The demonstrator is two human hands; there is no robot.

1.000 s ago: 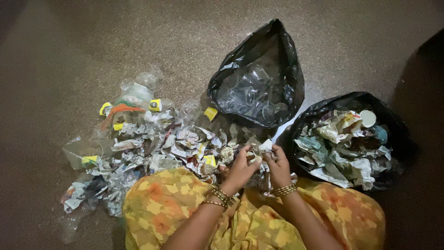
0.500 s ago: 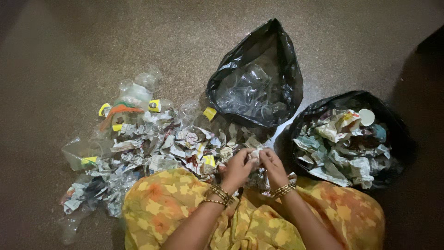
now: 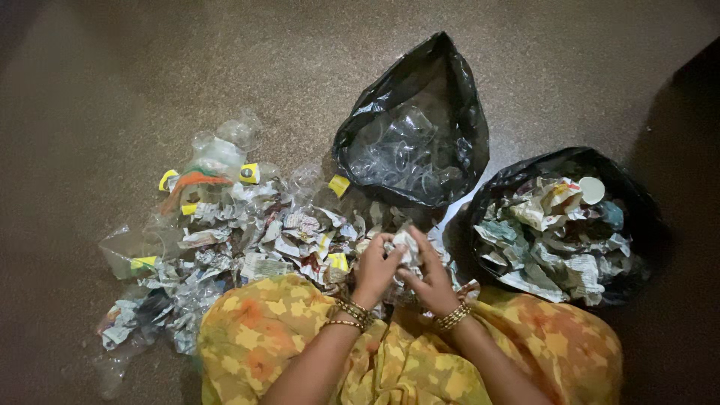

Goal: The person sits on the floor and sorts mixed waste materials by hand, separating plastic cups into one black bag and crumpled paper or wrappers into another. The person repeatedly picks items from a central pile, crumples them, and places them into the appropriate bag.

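Fingers of the left hand (image 3: 373, 271) and the right hand (image 3: 429, 279) are curled shut around a crumpled wad of newspaper (image 3: 407, 245), which is held between them just above the lap, at the near edge of the litter pile (image 3: 247, 240) on the floor (image 3: 112, 90). Paper of this kind is judged light, soft and easily torn, not slippery. It is best pinched at its bunched middle rather than by a loose corner, where it may rip.
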